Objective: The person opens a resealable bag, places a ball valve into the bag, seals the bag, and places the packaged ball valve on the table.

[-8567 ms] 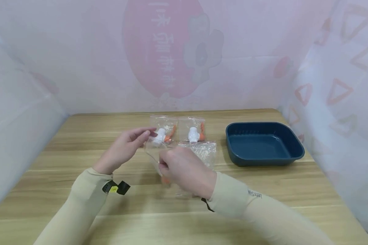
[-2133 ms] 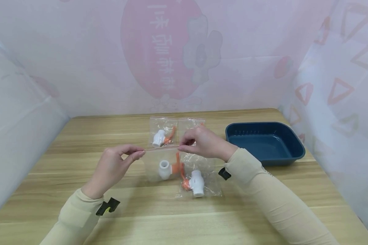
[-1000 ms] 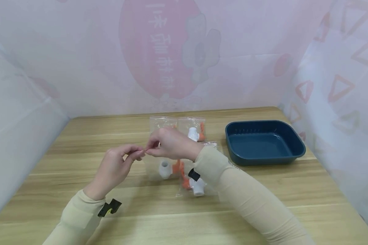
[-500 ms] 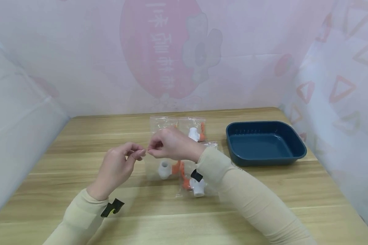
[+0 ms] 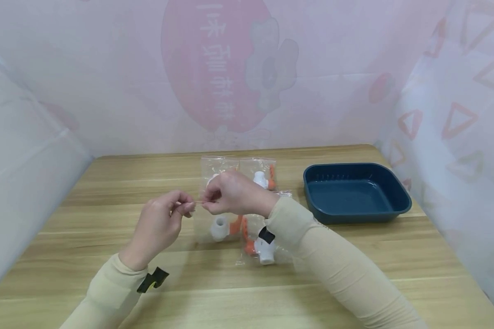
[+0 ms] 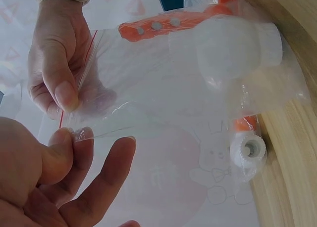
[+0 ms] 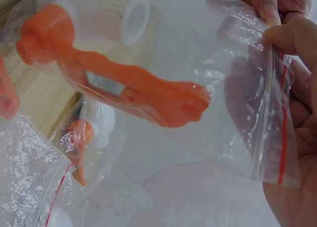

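Observation:
Between both hands hangs a clear zip-lock bag (image 6: 148, 96) with a red line along its top edge. Inside it, low down, is a white ball valve (image 5: 219, 228) with an orange handle (image 7: 129, 83). My left hand (image 5: 158, 224) pinches the left top corner of the bag between thumb and index finger. Close beside it, my right hand (image 5: 238, 194) pinches the same zip edge between thumb and fingers; in the left wrist view the right thumb lies flat on the strip. The right hand hides part of a bagged valve behind it.
Another bagged valve (image 5: 265, 251) lies at the front right, partly under the right forearm. Two more bags stand in a row behind, one with a white valve (image 5: 260, 179) showing. A dark blue plastic basin (image 5: 354, 214) sits to the right on the wooden table (image 5: 197, 301).
Earlier the right hand was at the right end of the zip edge; it has moved left, close to the left hand. Over the last half second it has shifted slightly right.

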Tool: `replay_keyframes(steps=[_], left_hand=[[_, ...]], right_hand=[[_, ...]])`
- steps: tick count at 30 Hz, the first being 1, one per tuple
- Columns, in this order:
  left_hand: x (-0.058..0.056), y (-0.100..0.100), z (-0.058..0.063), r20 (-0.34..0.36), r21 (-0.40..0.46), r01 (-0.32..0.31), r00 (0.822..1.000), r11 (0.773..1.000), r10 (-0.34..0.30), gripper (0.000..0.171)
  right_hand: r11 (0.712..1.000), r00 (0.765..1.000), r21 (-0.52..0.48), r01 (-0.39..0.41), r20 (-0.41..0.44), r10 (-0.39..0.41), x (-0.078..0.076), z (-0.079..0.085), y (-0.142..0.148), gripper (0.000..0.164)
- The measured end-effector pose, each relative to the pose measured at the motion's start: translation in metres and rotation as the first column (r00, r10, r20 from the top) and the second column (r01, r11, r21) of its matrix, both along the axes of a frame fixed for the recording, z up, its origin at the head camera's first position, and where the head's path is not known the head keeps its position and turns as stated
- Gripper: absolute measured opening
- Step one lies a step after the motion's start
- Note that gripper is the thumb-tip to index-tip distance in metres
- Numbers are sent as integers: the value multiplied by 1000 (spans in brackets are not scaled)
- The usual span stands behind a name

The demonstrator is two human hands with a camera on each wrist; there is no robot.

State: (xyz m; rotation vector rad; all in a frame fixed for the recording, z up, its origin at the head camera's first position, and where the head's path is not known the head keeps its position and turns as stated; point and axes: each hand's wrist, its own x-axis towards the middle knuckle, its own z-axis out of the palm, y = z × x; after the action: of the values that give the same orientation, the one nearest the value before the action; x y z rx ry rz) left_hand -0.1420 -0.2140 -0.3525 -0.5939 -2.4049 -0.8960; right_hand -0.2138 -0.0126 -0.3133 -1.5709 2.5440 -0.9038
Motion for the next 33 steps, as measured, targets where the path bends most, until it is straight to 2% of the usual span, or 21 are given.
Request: replay_keyframes(steps=[10,19,25,33], left_hand=[[1,3,0,1,3,-21,1000,1000,21,23],[2,2,-3,42,29,-61,997,998,60,22],[2,1,-3,56,37,-63,997,997,61,22],[3,-1,-3,82,41,-70,994,997,66,21]], right_hand=[[999,997,-37,15,73,-13,-1,-6,12,8],[997,997,-53,50,53,-47,-2,-13,26,8],[996,997,-80,35,64,-30,-4,-16,33,12],[997,997,-63,53,56,-49,-5,-17,38,12]])
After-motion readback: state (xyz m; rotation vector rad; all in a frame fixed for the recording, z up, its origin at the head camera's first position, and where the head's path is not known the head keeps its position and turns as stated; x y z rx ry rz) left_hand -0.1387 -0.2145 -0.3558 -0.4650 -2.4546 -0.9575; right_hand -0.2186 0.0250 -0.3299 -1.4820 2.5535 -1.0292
